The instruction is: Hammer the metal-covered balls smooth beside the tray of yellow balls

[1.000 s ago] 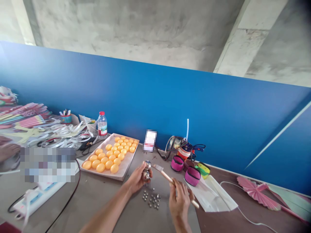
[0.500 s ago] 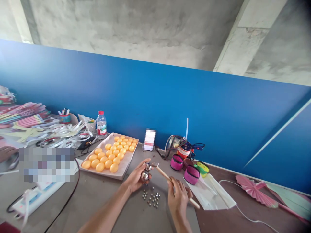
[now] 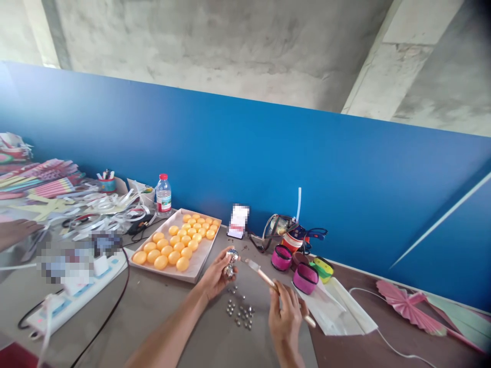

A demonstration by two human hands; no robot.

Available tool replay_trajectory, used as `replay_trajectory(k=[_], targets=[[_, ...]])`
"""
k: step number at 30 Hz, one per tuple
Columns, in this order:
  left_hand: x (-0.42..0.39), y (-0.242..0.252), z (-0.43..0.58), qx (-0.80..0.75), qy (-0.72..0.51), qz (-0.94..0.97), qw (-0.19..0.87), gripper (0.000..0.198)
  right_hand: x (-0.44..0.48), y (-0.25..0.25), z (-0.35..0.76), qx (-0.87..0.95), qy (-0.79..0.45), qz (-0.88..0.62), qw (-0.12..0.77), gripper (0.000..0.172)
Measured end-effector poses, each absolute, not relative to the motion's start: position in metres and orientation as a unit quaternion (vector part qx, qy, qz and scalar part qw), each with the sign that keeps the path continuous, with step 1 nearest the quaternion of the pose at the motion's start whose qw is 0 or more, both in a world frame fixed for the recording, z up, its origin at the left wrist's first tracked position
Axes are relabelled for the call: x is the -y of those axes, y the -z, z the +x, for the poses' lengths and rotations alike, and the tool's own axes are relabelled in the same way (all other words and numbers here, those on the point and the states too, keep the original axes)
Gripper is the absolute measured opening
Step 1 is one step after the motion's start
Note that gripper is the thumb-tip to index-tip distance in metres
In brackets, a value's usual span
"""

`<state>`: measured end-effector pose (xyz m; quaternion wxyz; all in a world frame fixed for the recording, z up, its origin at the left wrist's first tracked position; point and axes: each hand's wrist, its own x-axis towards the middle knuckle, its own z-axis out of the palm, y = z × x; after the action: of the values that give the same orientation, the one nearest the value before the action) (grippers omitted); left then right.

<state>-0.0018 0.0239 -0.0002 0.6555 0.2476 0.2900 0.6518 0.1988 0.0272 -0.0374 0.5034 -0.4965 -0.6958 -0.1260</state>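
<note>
My left hand is closed around two shiny silver balls, one above the other, partly covered by my fingers. In my right hand is a wooden-handled tool, shaped like a brush, with a silvery band toward its tip. Its narrow tip points at the balls and is slightly apart from them. On the grey table below and between my hands lie several small steel beads in a loose scatter.
A shallow box of orange balls stands left of my hands, near a bottle. Behind are a phone and magenta rings. A power strip and cables lie left, beside another person's hand.
The tool's tip has drawn back to the right, away from the silver balls. My left hand has turned them a little. The other person's hand at far left has shifted.
</note>
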Motion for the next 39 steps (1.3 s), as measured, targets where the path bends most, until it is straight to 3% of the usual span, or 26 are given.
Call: replay_trajectory(k=[16,23,30,34,39], targets=[[-0.023,0.003,-0.004,-0.273,-0.641,0.258,0.669,0.056,-0.026,0.034,0.199,0.701,0.123,-0.517,0.476,0.038],[-0.025,0.005,-0.002,-0.284,-0.655,0.250,0.654,0.049,-0.022,0.027,0.200,0.679,0.140,-0.492,0.527,0.037],[-0.027,0.011,0.001,-0.302,-0.638,0.235,0.668,0.027,-0.026,0.033,0.200,0.702,0.129,-0.507,0.483,0.038],[-0.028,0.010,-0.004,-0.274,-0.652,0.249,0.662,0.037,-0.027,0.033,0.202,0.681,0.129,-0.509,0.511,0.039],[-0.025,0.007,-0.003,-0.288,-0.622,0.251,0.684,0.049,-0.028,0.035,0.199,0.698,0.118,-0.522,0.476,0.040]])
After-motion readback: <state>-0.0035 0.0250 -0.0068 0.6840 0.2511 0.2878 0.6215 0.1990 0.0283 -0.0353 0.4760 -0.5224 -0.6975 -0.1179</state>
